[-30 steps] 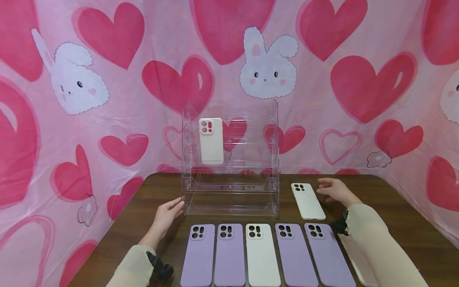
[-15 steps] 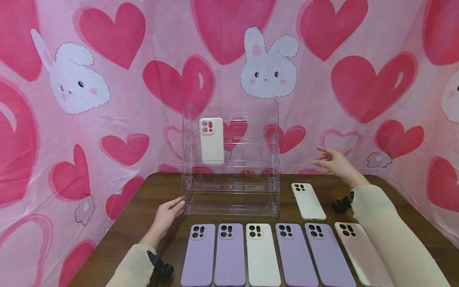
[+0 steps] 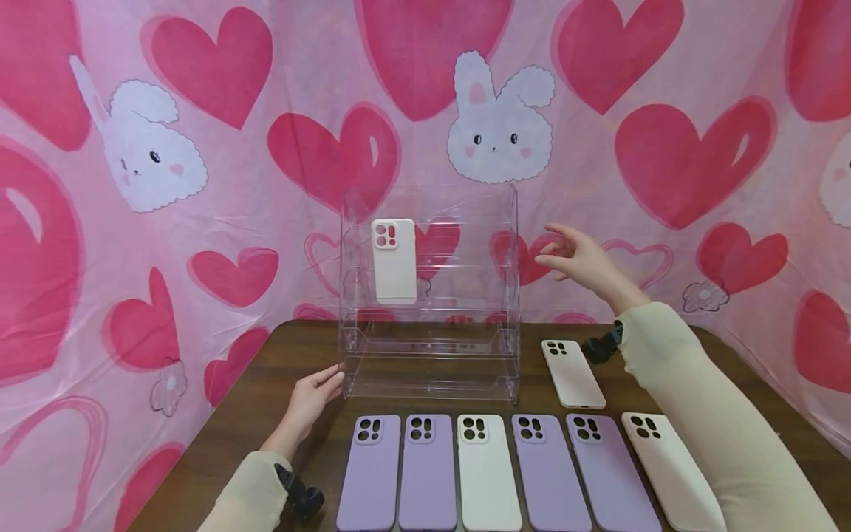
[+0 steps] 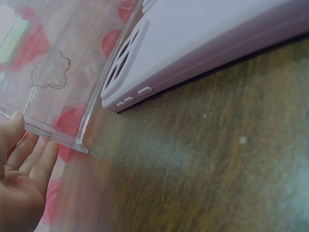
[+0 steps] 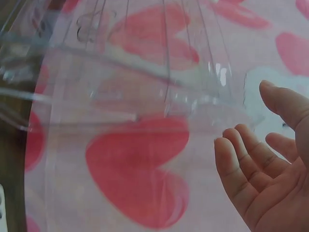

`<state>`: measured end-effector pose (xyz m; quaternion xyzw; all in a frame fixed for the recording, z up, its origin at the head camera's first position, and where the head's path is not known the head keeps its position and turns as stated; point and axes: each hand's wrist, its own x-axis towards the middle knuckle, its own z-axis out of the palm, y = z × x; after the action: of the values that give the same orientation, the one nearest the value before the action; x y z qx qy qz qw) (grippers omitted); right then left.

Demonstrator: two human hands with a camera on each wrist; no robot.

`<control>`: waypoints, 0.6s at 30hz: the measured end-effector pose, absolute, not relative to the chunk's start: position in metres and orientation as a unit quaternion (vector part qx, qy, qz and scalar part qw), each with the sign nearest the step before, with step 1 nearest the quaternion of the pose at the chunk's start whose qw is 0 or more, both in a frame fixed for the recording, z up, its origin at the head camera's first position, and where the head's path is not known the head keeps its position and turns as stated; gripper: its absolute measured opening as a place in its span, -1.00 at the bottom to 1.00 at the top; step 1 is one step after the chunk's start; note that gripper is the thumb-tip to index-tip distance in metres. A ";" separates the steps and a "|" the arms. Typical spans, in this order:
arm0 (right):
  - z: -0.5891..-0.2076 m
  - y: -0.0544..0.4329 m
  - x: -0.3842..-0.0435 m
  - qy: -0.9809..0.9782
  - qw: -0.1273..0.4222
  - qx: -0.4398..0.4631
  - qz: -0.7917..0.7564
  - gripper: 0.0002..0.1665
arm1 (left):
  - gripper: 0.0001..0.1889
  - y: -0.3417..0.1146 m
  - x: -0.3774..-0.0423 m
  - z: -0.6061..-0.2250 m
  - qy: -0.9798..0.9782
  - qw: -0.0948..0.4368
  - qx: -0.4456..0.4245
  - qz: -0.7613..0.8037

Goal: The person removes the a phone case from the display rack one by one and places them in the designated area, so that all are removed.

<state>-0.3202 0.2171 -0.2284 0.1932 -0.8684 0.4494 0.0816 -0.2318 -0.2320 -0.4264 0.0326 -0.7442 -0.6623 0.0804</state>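
Observation:
A clear tiered display rack (image 3: pixel 428 384) stands on the table with a white phone case (image 3: pixel 395 270) upright in an upper tier, toward its left. My left hand (image 3: pixel 312 395) touches the rack's lower left side with fairly straight fingers; in the left wrist view, the fingertips (image 4: pixel 46 157) meet the edge of the clear side panel. Raised in the air just right of the rack, my right hand (image 3: pixel 578 258) has its fingers spread loosely and holds nothing. Below it, a pale phone case (image 3: pixel 574 375) lies flat on the table, right of the rack.
Along the front lies a row of phone cases: purple ones (image 3: pixel 368 476) at both sides, a white one (image 3: pixel 490 476) between them, and a pale one (image 3: pixel 671 469) partly under the right sleeve. A pink heart-print cloth (image 3: pixel 319 44) hangs behind the brown table (image 3: pixel 233 436).
My right hand has risen from beside the pale phone case and moved left toward the rack's upper right side. The left hand stays at the rack's lower left side.

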 end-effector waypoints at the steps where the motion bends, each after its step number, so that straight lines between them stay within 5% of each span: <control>1: -0.226 0.212 -0.321 -0.866 0.084 0.203 0.449 -0.14 | -0.59 -0.232 -0.232 -0.426 -0.745 0.081 0.032 -0.662; 18: -0.218 0.128 -0.333 -0.842 0.067 0.249 0.473 -0.14 | -0.59 -0.231 -0.232 -0.426 -0.745 0.082 0.034 -0.661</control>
<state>-0.3329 0.1277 -0.2178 0.2494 -0.8425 0.4728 0.0668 -0.2317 -0.2315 -0.4257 0.0341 -0.7449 -0.6612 0.0818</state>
